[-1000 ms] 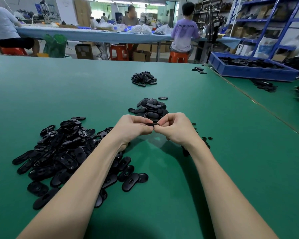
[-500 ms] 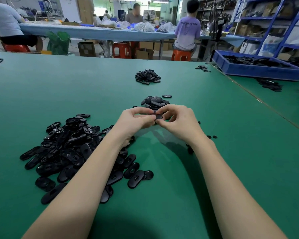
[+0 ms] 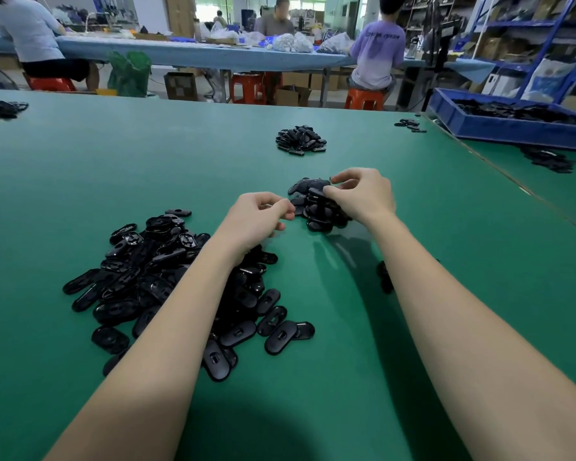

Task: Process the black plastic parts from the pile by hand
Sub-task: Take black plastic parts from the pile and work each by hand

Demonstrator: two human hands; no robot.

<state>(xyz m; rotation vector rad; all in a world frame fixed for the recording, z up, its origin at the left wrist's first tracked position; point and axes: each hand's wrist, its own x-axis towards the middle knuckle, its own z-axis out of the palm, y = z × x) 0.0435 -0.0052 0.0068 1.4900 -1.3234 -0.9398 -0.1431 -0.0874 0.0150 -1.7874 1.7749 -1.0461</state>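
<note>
A large loose pile of black oval plastic parts (image 3: pixel 153 277) lies on the green table (image 3: pixel 80 181) at the left, partly under my left forearm. Ahead of my hands sits a smaller heap of parts (image 3: pixel 318 216). My right hand (image 3: pixel 363 194) hovers over that heap and pinches one black part (image 3: pixel 316 193) between thumb and fingertips, right at the heap's top. My left hand (image 3: pixel 260 214) is just left of the heap with its fingers curled against the thumb; nothing shows in it.
A third heap of parts (image 3: pixel 301 139) lies farther back at the centre. A blue tray (image 3: pixel 512 128) full of black parts stands at the back right. Small black scraps (image 3: pixel 384 276) lie beside my right forearm. People sit at a long table behind.
Both hands were pinching one part together. They have separated: my right hand carried the part forward onto the small heap, and my left hand stayed back, curled.
</note>
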